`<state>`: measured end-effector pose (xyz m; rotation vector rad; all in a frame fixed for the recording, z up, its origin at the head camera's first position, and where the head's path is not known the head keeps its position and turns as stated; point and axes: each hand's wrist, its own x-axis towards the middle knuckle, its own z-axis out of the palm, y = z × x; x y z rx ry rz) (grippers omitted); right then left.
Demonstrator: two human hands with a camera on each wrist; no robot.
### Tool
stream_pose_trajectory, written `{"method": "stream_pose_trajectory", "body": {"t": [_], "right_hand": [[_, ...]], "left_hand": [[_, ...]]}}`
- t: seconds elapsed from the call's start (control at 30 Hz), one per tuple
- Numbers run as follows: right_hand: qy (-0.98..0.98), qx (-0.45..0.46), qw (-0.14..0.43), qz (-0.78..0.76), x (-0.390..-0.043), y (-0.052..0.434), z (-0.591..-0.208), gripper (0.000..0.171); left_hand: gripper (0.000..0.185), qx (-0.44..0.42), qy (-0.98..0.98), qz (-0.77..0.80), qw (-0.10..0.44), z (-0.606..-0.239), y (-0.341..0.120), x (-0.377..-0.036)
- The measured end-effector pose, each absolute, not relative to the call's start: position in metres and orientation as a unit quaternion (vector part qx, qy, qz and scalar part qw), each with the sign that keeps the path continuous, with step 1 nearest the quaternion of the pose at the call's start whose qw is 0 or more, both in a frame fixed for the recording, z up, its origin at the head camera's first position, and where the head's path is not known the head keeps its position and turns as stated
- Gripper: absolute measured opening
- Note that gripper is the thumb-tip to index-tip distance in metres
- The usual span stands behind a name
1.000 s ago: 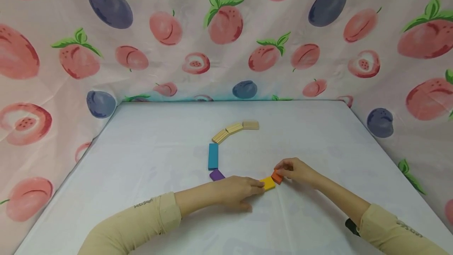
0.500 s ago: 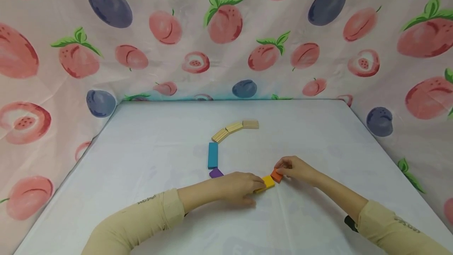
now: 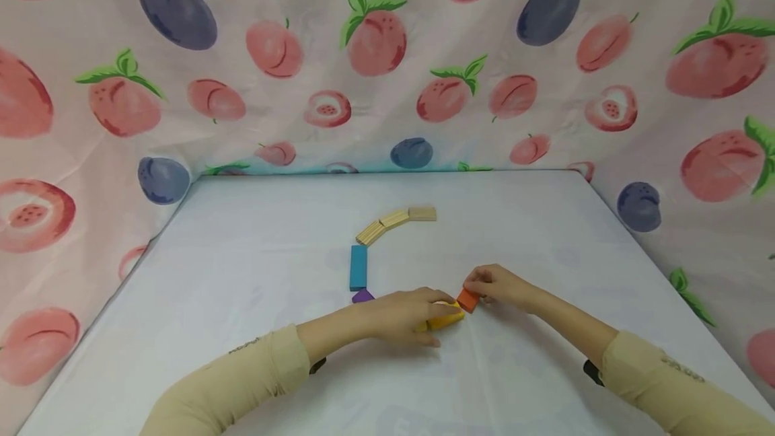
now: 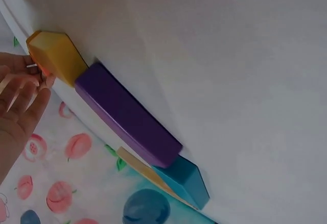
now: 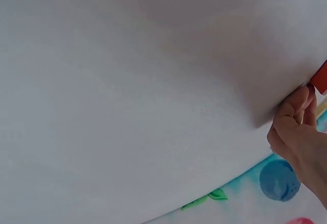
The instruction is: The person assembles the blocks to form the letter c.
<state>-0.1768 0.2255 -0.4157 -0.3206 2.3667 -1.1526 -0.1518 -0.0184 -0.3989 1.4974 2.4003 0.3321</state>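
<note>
My left hand (image 3: 402, 315) reaches over the yellow block (image 3: 449, 319) with its fingers spread, and the left wrist view shows those fingers straight. My right hand (image 3: 496, 283) pinches an orange block (image 3: 468, 299) between thumb and fingers, at the right end of the yellow one. In the right wrist view only a corner of the orange block (image 5: 320, 79) shows at the fingertips. A purple block (image 4: 127, 114) joins the yellow block's other end; in the head view my left arm hides most of it. A blue block (image 3: 358, 268) follows the purple one.
Beyond the blue block, several plain wooden blocks (image 3: 395, 219) continue the curved row toward the back. All lie on a white-covered table (image 3: 254, 247). A fruit-print cloth (image 3: 387, 106) hangs behind the table and along its sides.
My left fingers have spread and come further over the yellow block, showing more of it between them. My right hand keeps its pinch on the orange block. The head view has shifted slightly.
</note>
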Motion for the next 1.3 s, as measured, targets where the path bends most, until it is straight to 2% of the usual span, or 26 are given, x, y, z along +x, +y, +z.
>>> {"method": "stream_pose_trajectory", "body": {"t": [0.4,0.57,0.7,0.93,1.1,1.3], "right_hand": [[0.842,-0.082,0.289,-0.448,-0.189,0.223,-0.416,0.031],[0.842,-0.099,0.292,-0.442,-0.192,0.222,-0.417,0.032],[0.856,-0.059,0.281,-0.430,-0.185,0.214,-0.419,0.030],[0.880,-0.048,0.203,-0.426,-0.170,0.216,-0.422,0.021],[0.883,-0.068,0.153,-0.438,-0.166,0.229,-0.418,0.024],[0.898,-0.115,0.024,-0.424,-0.166,0.237,-0.414,0.020]], "left_hand": [[0.034,0.503,0.848,0.127,0.108,-0.389,-0.071,-0.166],[0.029,0.477,0.861,0.155,0.085,-0.386,-0.097,-0.171],[0.029,0.454,0.873,0.165,0.069,-0.386,-0.113,-0.172],[0.027,0.422,0.889,0.176,0.031,-0.380,-0.129,-0.174],[0.026,0.405,0.899,0.166,-0.021,-0.374,-0.138,-0.174],[0.029,0.393,0.902,0.148,-0.098,-0.376,-0.141,-0.172]]}}
